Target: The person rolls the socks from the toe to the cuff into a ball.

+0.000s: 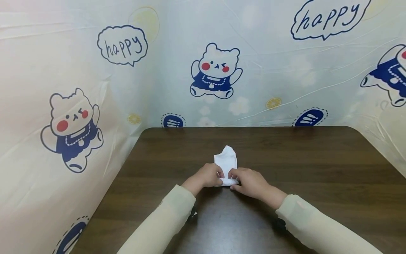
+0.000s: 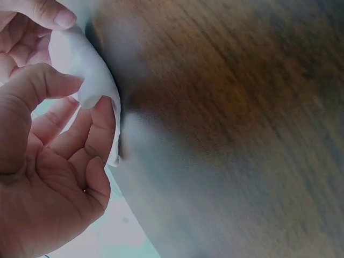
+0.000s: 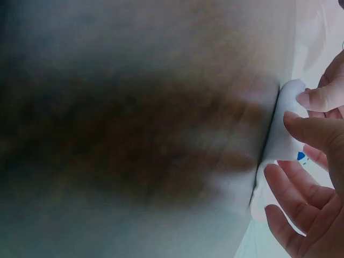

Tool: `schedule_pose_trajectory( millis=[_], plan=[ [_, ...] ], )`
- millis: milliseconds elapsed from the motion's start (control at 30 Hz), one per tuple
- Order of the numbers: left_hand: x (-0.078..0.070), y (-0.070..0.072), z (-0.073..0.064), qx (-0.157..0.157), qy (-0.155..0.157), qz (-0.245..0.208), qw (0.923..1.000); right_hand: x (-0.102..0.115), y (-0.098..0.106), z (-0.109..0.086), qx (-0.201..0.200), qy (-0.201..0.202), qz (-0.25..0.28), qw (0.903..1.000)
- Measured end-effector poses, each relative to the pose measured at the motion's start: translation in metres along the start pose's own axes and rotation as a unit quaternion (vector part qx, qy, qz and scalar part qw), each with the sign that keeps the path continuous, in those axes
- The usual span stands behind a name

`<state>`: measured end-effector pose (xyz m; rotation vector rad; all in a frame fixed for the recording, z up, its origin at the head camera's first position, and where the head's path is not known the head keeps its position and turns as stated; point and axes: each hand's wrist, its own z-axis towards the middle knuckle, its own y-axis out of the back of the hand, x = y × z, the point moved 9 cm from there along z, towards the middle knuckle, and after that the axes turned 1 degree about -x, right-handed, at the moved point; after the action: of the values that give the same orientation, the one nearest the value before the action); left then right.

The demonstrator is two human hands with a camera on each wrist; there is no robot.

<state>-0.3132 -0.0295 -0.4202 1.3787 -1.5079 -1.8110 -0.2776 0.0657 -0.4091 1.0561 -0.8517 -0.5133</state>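
A narrow piece of white cloth [image 1: 226,162] lies lengthwise on the table, its uneven far end pointing away from me. The near end is turned up into a small roll [image 2: 88,67]. My left hand [image 1: 207,175] pinches the roll's left side, with the thumb on the near face and curled fingers behind. On the other side, my right hand [image 1: 252,182] grips it likewise, thumb toward me. In the right wrist view, the roll [image 3: 282,126] shows under both thumbs, and the lower fingers of the right hand [image 3: 317,188] are spread beside the cloth.
The dark brown wooden table [image 1: 301,158] has rounded far corners. Behind and beside it hangs a pale curtain [image 1: 260,81] printed with bears and "happy" bubbles. Something small and dark with a white bit [image 1: 194,213] shows under the left sleeve [image 1: 158,218].
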Motion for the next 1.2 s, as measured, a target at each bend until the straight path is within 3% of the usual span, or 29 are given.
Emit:
schedule_pose_trajectory(
  millis=[200, 600, 833, 1200],
  plan=[
    [0.002, 0.002, -0.002, -0.001, 0.005, -0.007, 1.0, -0.003, -0.003, 0.003, 0.013, -0.007, 0.0, 0.9999],
    [-0.005, 0.025, -0.011, -0.055, -0.007, -0.003, 0.9985, -0.014, -0.008, 0.01, 0.04, -0.03, 0.06, 0.9969],
    [-0.006, 0.019, -0.014, -0.059, -0.018, 0.011, 0.998, -0.016, -0.01, 0.011, 0.056, -0.052, 0.076, 0.9942],
    [-0.009, 0.008, -0.015, -0.079, -0.035, 0.065, 0.9942, -0.02, -0.01, 0.012, 0.064, -0.055, 0.098, 0.9915]
  ],
)
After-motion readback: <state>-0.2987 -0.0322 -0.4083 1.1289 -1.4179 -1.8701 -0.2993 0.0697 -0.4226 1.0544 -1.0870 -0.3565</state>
